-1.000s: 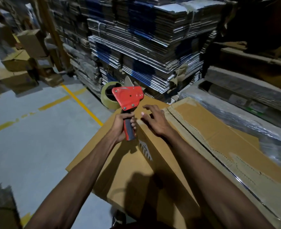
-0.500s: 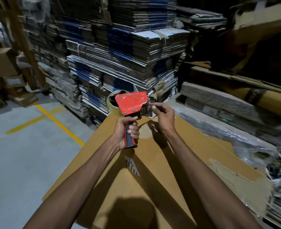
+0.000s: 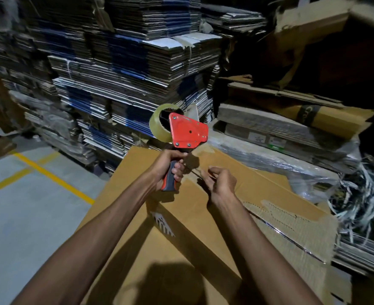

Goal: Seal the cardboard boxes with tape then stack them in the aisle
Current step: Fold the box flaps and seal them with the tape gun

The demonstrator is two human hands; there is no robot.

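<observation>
A large brown cardboard box (image 3: 129, 168) lies in front of me, its top seam running away from me. My left hand (image 3: 166, 166) grips the black and red handle of a red tape dispenser (image 3: 187, 132), held upright above the box's far end. A roll of clear tape (image 3: 157, 124) sits on the dispenser's left side. My right hand (image 3: 221, 183) is just right of the handle, fingers curled, pinching what looks like the loose end of a clear tape strip that runs up to the dispenser's mouth. Both forearms reach over the box top.
Tall stacks of flattened cartons (image 3: 126, 73) wall off the far side. Plastic-wrapped bundles (image 3: 280, 159) and a heap of white strapping (image 3: 362, 194) lie at the right. A torn cardboard sheet (image 3: 291, 219) lies beside the box. The grey floor with yellow lines (image 3: 49, 175) is at the left.
My right hand left the box top, reached to the dispenser's mouth, then drew back toward me with the tape end. The dispenser rose a little in my left hand.
</observation>
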